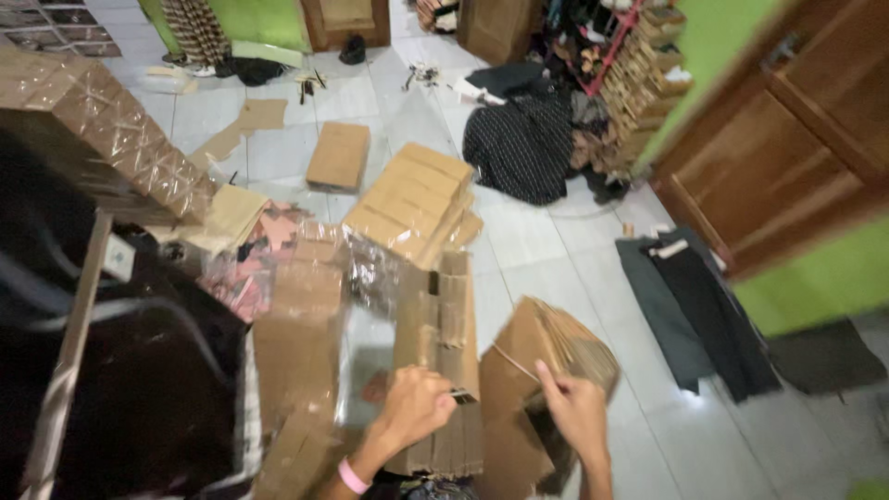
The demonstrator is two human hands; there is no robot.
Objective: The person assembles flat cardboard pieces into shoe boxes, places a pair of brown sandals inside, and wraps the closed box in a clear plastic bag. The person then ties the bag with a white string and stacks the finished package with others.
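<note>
Two bare hands work at the bottom of the frame, over a tiled floor (546, 250) strewn with brown cardboard. On the left hand (415, 405), with a pink wristband (353, 477) at the wrist, the fingers are curled shut on the lower end of a long strip of folded flat boxes (443, 343) that runs away from the camera. Just beside it, the right hand (576, 407) pinches the edge of a bundle of flat cardboard (542, 356) bound by a thin band, its stack fanned out toward the right. Further left, more flattened cartons (301, 352) lie on clear plastic wrap (370, 278), and beyond them sits a stack of cardboard sheets (412, 204), with a single flat box (339, 155) behind it. Dark patterned cloth (523, 139) is heaped near a cluttered shelf (630, 74), black garments (685, 306) lie spread at right by a wooden door (787, 130), and a taped carton (102, 120) looms at upper left.
</note>
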